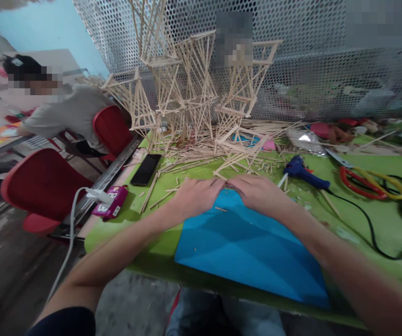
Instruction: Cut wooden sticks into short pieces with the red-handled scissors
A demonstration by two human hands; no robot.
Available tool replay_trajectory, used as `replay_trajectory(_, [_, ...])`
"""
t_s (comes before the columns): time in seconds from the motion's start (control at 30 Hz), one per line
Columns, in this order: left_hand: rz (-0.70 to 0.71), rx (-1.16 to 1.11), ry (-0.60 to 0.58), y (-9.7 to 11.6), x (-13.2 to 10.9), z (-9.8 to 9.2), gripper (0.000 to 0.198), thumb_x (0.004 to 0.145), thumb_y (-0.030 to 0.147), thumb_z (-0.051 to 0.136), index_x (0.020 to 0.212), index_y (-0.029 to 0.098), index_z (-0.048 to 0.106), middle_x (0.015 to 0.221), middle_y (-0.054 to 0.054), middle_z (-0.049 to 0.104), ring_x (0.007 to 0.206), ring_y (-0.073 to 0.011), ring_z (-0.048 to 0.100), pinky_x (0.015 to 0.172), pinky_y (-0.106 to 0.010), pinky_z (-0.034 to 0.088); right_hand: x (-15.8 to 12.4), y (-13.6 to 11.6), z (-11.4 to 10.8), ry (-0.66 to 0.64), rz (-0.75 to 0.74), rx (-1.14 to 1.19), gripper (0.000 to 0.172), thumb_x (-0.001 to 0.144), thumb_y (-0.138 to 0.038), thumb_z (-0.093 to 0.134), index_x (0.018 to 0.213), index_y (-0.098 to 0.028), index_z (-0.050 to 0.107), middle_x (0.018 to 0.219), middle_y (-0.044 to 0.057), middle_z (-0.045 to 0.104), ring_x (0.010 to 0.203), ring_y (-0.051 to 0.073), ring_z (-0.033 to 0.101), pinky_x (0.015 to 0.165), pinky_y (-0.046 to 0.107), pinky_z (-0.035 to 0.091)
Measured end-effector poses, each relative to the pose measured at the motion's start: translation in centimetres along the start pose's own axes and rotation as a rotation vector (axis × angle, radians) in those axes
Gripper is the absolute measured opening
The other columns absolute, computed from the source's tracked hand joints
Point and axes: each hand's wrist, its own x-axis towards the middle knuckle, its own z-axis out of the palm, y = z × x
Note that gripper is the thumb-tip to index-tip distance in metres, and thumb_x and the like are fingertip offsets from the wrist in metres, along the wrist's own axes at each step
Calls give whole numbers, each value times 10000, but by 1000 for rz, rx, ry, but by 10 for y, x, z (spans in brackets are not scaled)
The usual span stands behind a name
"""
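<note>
My left hand (201, 198) and my right hand (258, 192) meet over the far edge of a blue sheet (246, 252), fingers curled and pinched. Between the fingertips is a thin wooden stick, mostly hidden by them. Just beyond my fingers lies a frame of joined wooden sticks (236, 163), its near corner close to my left fingertips; I cannot tell whether they touch. A short stick piece (221, 209) rests on the blue sheet below my hands. To the right of my right hand is a blue glue gun (306, 172).
Tall stick towers (193, 70) stand at the back amid loose sticks (197, 151). A phone (145, 169) and purple power strip (110, 203) lie left. Scissors (369, 179) and a black cord (370, 233) lie right. A person (71, 109) sits beyond red chairs (45, 184).
</note>
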Motion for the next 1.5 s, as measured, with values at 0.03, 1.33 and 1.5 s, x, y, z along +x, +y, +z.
replay_trajectory(0.03, [-16,-1,14,1,0,1,282,1120,299,452,1304,212,647,1032,-97,807,809,-267,769,620,-317,424,0,-2,1,16,28,3,211,1038,-87,545,1078,-158,740,964,82,804,873,219,744,760,320,543])
replay_trajectory(1.33, [-5,-129,104,6,-5,15,389,1152,365,371,1186,248,741,1041,-57,831,790,-194,748,592,-278,402,4,12,-19,-160,114,588,271,1107,-313,507,930,-224,692,884,32,764,826,191,681,752,308,477])
replay_trajectory(1.5, [62,-178,95,1,-5,16,438,1161,388,339,1163,236,750,1030,-67,825,805,-183,742,597,-264,391,3,13,-26,-209,149,725,279,1108,-317,518,912,-224,693,871,8,760,780,156,656,721,278,452])
